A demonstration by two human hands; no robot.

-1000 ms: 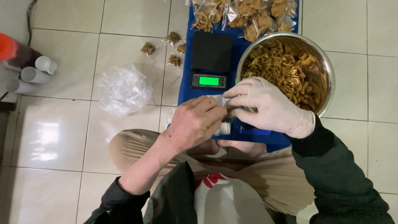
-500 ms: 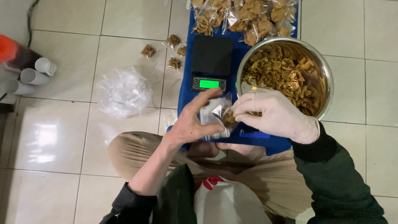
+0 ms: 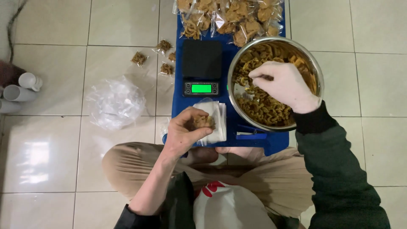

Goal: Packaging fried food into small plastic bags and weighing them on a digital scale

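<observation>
My left hand (image 3: 186,130) holds a small clear plastic bag (image 3: 214,121) with a few brown fried snacks in it, just in front of a black digital scale (image 3: 202,68) with a green lit display. My right hand (image 3: 282,82), in a white glove, reaches into a large steel bowl (image 3: 316,70) full of brown fried snacks (image 3: 260,108), fingers pinching some pieces. Bowl and scale sit on a low blue stand (image 3: 254,138) above my crossed legs.
Several filled clear snack bags (image 3: 229,17) lie at the far end of the blue stand. Three small filled bags (image 3: 157,57) rest on the tiled floor at left. A heap of empty clear bags (image 3: 115,103) lies further left, with white cups (image 3: 23,87) at the left edge.
My right hand left the bag and moved up into the bowl. My left hand now holds the bag alone, a little lower.
</observation>
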